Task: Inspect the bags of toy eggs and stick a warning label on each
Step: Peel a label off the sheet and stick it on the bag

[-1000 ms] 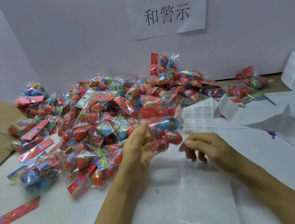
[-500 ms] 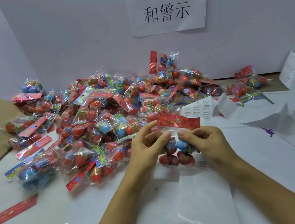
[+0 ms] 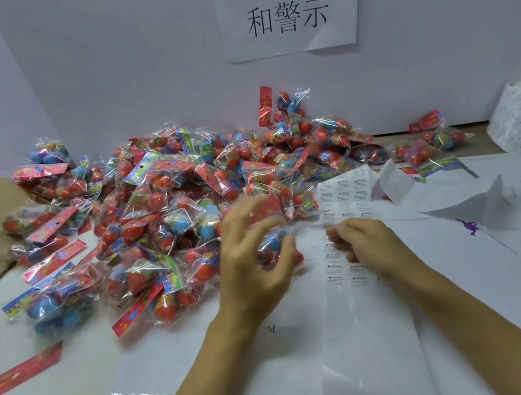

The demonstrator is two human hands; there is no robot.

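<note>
The left hand [image 3: 253,261] still grasps 1 bag [image 3: 275,247]; the right hand [image 3: 361,242] has let go, now clenched over the label strip [image 3: 352,271], probably fetching a label.

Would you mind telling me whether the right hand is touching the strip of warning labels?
Touching. The head view shows the right hand lying on the label strip, its curled fingers at the strip's surface with no gap visible.
</note>
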